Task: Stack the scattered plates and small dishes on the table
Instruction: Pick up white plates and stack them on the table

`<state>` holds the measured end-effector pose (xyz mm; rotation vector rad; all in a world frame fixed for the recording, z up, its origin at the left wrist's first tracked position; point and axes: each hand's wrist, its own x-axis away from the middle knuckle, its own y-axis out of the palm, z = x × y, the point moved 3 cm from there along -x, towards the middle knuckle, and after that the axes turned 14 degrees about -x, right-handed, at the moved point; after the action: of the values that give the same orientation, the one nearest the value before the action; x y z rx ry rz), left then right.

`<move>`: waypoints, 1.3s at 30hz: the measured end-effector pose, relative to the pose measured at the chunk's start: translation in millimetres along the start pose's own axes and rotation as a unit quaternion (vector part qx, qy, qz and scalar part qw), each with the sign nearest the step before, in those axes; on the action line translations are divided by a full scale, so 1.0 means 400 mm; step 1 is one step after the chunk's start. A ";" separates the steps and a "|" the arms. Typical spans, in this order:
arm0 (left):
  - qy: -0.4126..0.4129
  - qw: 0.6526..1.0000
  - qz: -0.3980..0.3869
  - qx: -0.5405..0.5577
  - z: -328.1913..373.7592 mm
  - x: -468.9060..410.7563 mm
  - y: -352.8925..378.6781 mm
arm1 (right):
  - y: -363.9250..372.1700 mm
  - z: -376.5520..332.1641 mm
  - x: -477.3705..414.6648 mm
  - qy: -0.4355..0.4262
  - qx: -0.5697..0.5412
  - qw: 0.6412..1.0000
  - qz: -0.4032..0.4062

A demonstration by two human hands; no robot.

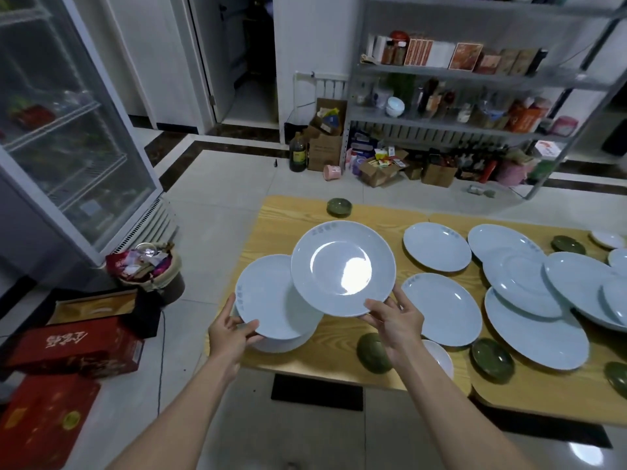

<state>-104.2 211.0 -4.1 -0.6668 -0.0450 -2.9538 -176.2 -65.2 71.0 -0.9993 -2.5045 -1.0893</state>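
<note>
The right hand (395, 320) is gripping the near rim of a pale blue plate (342, 268), with the fingers curled round the edge, and is holding it in the air above the wooden table (295, 212). The left side of this plate is covering part of the stack of plates (271, 300), which is sitting at the near left corner of the table. The left hand (230, 330) is pinching the near rim of the top plate of the stack, thumb on top.

Just to the right of the stack, a dark green dish (373, 352) is lying on the table under the right wrist. The right forearm is hiding part of a small white dish (439, 357). Beside it another green dish (492, 359) is sitting. Two single plates (437, 245) (441, 308) are lying apart in the middle of the table. Further right, several plates are overlapping each other, with a large plate (536, 330) nearest. One more green dish (339, 207) is standing alone near the far edge.

On the floor to the left, a full waste bin (152, 266) and red boxes (78, 347) are standing beside a glass-door fridge (68, 130). Behind the table, a metal shelf (475, 72) is carrying boxes and bottles.
</note>
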 end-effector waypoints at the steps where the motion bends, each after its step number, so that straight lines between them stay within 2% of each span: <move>1: -0.006 1.000 -0.001 -0.001 -0.010 -0.011 -0.007 | -0.001 0.009 0.003 0.000 0.001 1.000 0.004; 7: -0.029 0.999 -0.010 -0.020 -0.042 -0.063 -0.034 | 0.008 0.061 0.009 0.010 -0.010 1.000 0.026; 22: 0.008 0.987 0.004 -0.162 -0.023 -0.095 -0.061 | 0.067 0.218 0.004 0.089 0.002 0.995 0.038; 39: 0.014 0.978 -0.056 -0.203 -0.006 -0.095 -0.071 | 0.082 0.323 -0.044 0.116 0.121 0.985 0.041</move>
<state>-74.5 243.0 -22.8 -0.6860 0.5536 -3.1059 -134.1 34.7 -8.5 -0.8449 -2.3173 -0.8035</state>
